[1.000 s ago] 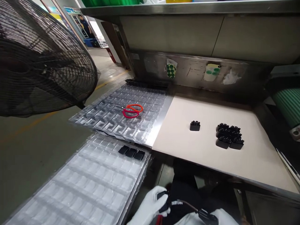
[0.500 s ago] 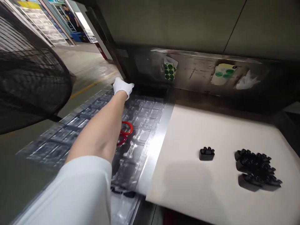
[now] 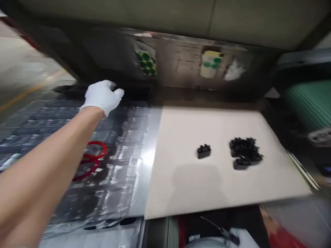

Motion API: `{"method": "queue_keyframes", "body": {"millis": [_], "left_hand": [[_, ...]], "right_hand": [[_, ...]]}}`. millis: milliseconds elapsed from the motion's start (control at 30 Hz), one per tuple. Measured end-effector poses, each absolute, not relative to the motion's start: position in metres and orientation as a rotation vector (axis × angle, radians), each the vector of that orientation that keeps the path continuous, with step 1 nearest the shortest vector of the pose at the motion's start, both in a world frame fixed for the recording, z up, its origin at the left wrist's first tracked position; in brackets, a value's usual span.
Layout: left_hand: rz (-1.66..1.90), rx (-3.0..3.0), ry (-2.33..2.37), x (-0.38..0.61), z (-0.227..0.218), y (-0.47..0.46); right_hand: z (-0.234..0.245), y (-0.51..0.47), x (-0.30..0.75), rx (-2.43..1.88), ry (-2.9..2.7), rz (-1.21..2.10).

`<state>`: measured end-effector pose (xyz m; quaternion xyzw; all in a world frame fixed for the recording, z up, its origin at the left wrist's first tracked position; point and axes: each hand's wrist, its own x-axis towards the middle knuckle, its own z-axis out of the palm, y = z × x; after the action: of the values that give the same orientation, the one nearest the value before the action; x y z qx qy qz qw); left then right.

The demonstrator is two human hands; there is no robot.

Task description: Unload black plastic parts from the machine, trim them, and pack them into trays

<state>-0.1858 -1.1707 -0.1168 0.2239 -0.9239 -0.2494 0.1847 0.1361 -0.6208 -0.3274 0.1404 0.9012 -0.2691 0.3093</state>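
Note:
My left hand (image 3: 102, 98), in a white glove, reaches over the far end of a clear plastic blister tray (image 3: 111, 193) and shows nothing held, though motion blur softens it. Red-handled scissors (image 3: 94, 155) lie on that tray, partly behind my forearm. At the bottom edge, my gloved right hand (image 3: 241, 237) grips a black cable plug (image 3: 231, 236) with a thin wire. On a beige board (image 3: 207, 186) to the right stand one black plastic connector block (image 3: 204, 151) and a tight cluster of similar blocks (image 3: 244, 153).
A stainless steel back panel (image 3: 178, 58) runs behind the tray and board, carrying sheets of green dot stickers (image 3: 146, 62). A green ribbed roll (image 3: 310, 103) sits at the right. Another clear tray (image 3: 90, 237) lies along the bottom edge, and a concrete floor (image 3: 26, 65) shows at upper left.
My left arm has stretched out from near my body to the tray's far end, with no black item visible in that hand now. The view has swung right and down, and the fan has left the picture.

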Motion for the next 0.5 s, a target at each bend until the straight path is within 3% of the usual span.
{"method": "queue_keyframes", "body": {"millis": [100, 167, 367, 500], "left_hand": [[-0.981, -0.262, -2.823, -0.137, -0.122, -1.056], [-0.946, -0.676, -2.952, -0.104, -0.136, -0.982], [-0.997, -0.262, -2.877, -0.043, -0.169, -0.880], [-1.367, 0.087, -2.693, 0.086, -0.188, -0.863]], "right_hand": [[-0.316, -0.608, 0.155, 0.270, 2.314, -0.747], [-0.309, -0.600, 0.160, 0.132, 2.295, -0.767], [-0.292, -0.577, 0.184, -0.001, 2.307, -1.011], [-0.271, -0.546, 0.210, -0.105, 2.283, -1.128]]}}
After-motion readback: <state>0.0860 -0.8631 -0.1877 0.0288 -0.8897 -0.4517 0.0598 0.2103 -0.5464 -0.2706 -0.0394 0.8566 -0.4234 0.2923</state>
